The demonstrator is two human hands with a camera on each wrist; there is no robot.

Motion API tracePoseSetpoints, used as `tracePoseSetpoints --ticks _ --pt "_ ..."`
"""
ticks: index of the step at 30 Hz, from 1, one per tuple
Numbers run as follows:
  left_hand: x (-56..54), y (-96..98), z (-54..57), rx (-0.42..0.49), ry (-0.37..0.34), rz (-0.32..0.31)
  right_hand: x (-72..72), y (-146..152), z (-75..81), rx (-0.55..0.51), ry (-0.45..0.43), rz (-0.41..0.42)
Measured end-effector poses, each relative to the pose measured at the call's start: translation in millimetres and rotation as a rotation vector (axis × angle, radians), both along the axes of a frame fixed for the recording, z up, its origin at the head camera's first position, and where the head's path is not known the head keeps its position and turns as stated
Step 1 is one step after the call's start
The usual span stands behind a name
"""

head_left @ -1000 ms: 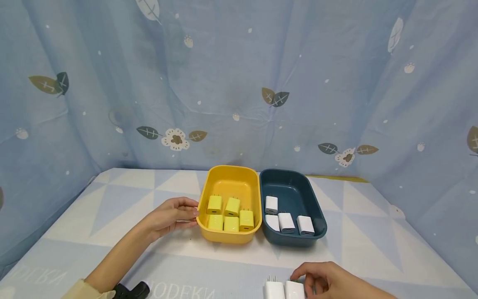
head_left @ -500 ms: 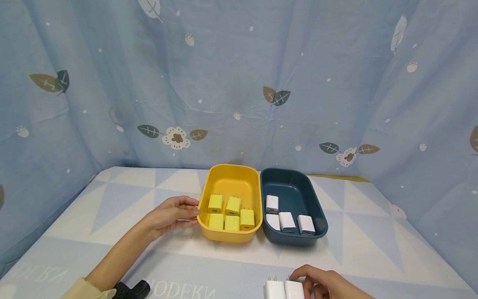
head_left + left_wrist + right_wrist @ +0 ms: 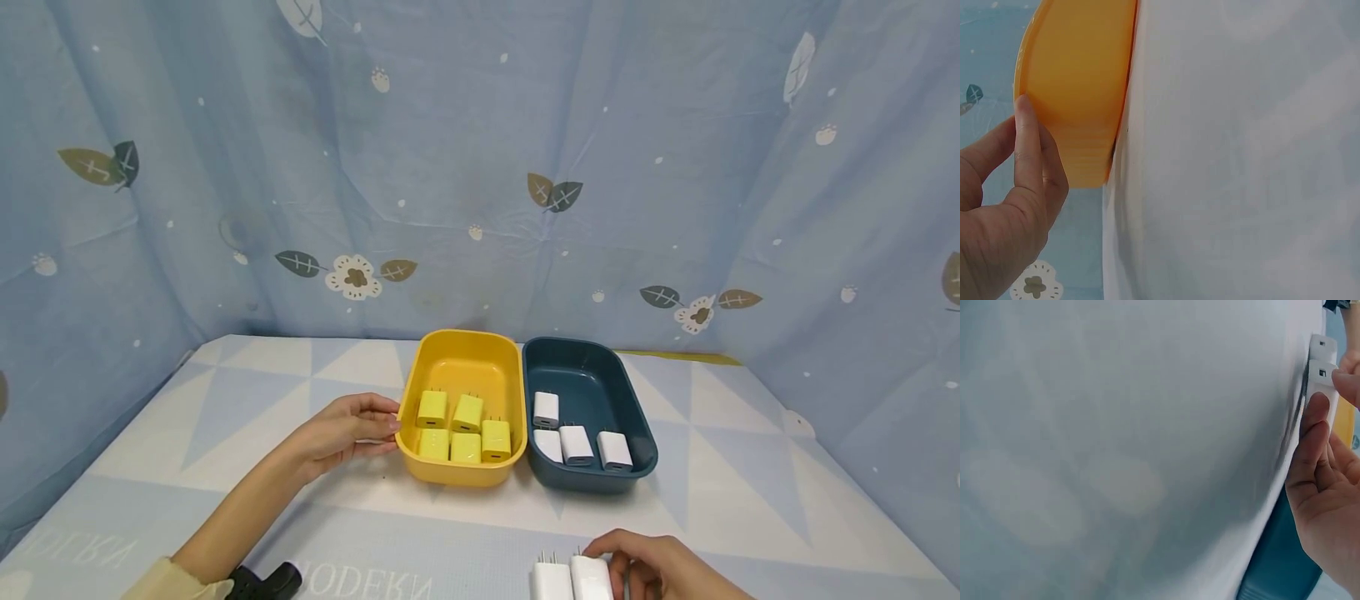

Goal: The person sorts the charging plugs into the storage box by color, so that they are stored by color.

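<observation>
My left hand (image 3: 348,437) touches the left side of a yellow bin (image 3: 459,475), its fingers fairly straight. In the left wrist view one fingertip lies right at the bin's rim (image 3: 1020,69), with another finger along the outer wall. Near the table's front edge my right hand (image 3: 656,567) pinches a white charger plug (image 3: 591,577) between thumb and fingers. The plug leans slightly, prongs pointing away from me. A second white plug (image 3: 551,581) stands close on its left. The right wrist view shows the port end of the held plug (image 3: 1322,374).
Several yellow plugs (image 3: 465,448) lie in the yellow bin. To its right stands a dark blue bin (image 3: 588,481) with several white plugs (image 3: 576,446). A black object (image 3: 264,582) shows by my left wrist. A blue patterned curtain (image 3: 480,167) hangs behind the table.
The right-hand plug has tilted a little and risen slightly beside its neighbour, with my right fingers on it. My left hand and both bins have stayed in place.
</observation>
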State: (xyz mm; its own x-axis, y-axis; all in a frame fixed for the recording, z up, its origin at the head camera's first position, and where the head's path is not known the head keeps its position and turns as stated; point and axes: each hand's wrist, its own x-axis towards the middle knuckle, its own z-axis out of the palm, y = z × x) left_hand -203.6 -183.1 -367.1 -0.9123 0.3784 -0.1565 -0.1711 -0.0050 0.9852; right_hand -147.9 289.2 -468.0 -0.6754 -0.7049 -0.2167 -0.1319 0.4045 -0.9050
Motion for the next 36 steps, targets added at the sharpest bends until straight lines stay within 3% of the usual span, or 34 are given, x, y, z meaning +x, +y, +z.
tracePoseSetpoints --ticks 7,15,26,31,36 --pt "-0.6 0.1 -0.8 -0.002 0.001 0.0 29.8 -34.4 89.2 -0.005 0.105 -0.062" --pt "-0.1 -0.7 -0.2 0.01 0.003 -0.005 26.1 -32.8 107.4 0.02 0.167 -0.086" --pt "0.0 0.5 -0.5 -0.001 0.0 -0.006 18.0 -27.6 125.6 -0.031 0.39 -0.074" --pt "-0.6 0.1 -0.6 0.001 0.003 -0.005 6.3 -27.7 136.9 -0.051 0.466 -0.07" --pt "-0.9 0.4 0.0 0.0 0.0 -0.004 -9.9 -24.9 142.1 -0.058 0.486 -0.078"
